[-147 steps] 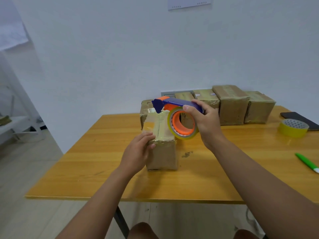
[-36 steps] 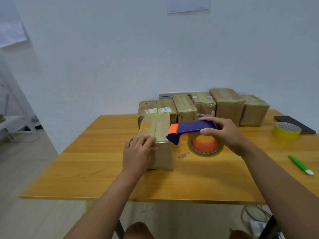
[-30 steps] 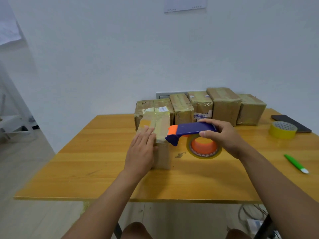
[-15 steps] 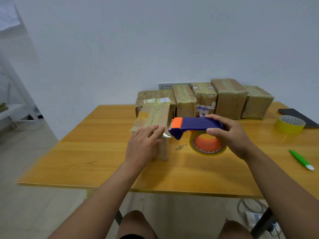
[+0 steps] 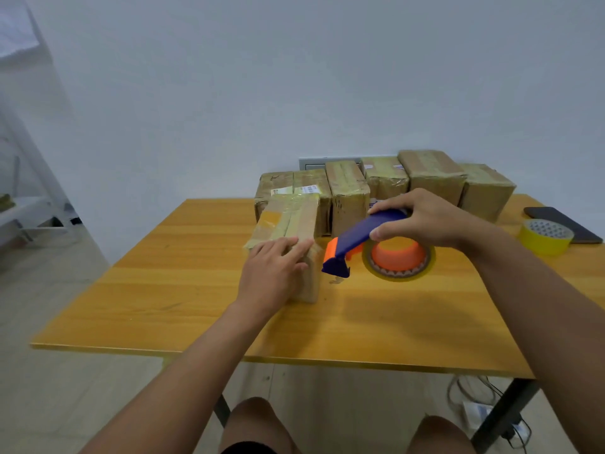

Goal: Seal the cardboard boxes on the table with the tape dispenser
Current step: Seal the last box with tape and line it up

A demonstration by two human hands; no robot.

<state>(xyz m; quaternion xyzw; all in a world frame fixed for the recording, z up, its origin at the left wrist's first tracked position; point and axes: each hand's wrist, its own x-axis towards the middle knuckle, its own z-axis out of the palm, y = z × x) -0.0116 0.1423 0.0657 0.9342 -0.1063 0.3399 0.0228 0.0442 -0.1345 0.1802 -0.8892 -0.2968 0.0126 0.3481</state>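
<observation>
2 bare forearms, 2 bare knees, dark shorts hem (image 5: pixel 248 448)

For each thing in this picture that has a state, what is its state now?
Front box: flaps closed, taped on top.
Tape dispenser: lifted, off the box.
Left hand: fingers straight, pressing the box.
Right hand: gripping the dispenser.
Back boxes: closed, taped.
Yellow tape roll: lying flat.
Phone: screen dark.

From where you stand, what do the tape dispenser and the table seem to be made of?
Tape dispenser: likely moulded plastic, with smooth, evenly coloured blue and orange parts. Table: looks like varnished wood or wood-look laminate, with grain lines and a soft sheen; the view cannot settle which.
</observation>
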